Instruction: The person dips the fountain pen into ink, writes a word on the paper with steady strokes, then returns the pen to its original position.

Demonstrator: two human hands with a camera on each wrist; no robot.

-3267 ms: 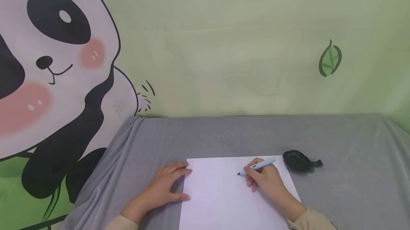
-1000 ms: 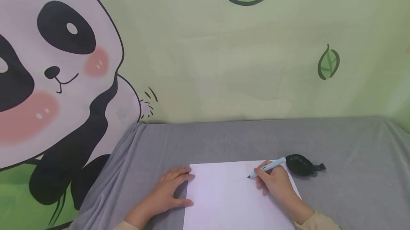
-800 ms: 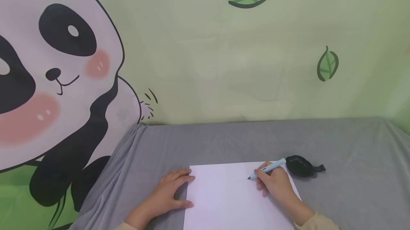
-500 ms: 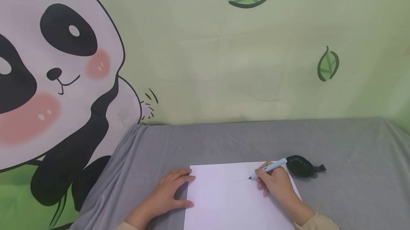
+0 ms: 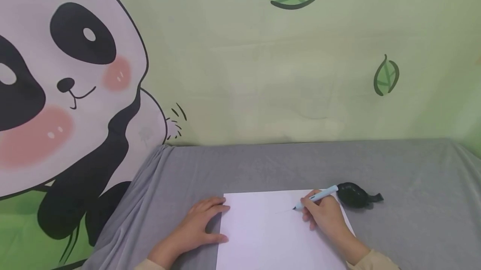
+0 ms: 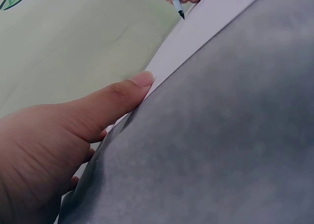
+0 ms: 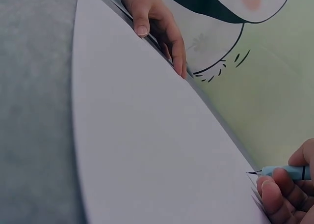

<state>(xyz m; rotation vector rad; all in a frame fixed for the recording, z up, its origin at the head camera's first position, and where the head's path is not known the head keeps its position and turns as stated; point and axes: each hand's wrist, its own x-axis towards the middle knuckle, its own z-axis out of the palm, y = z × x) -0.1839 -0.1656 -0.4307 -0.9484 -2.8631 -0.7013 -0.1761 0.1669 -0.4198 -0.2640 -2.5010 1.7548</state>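
Note:
A white sheet of paper (image 5: 255,236) lies on the grey cloth, with one thin, faint line near its upper middle. My right hand (image 5: 325,215) grips a light blue fountain pen (image 5: 319,194), its dark nib at the right end of that line. In the right wrist view the pen (image 7: 289,172) sits between thumb and fingers, nib close to the paper (image 7: 147,126). My left hand (image 5: 193,224) rests at the sheet's left edge, fingers spread and holding nothing. Its thumb tip touches the paper's border in the left wrist view, where the hand (image 6: 73,130) fills the left side.
A black, leaf-shaped small dish (image 5: 353,195) with a short stem sits just right of the paper's upper corner, near the pen's back end. Grey cloth (image 5: 413,178) covers the table. Behind stands a pale green backdrop (image 5: 240,73) with a printed panda and leaves.
Since the earliest frame, the pen and right hand have moved right across the paper, and the thin line has grown longer behind the nib. The left hand stays at the edge; the camera view shifted slightly.

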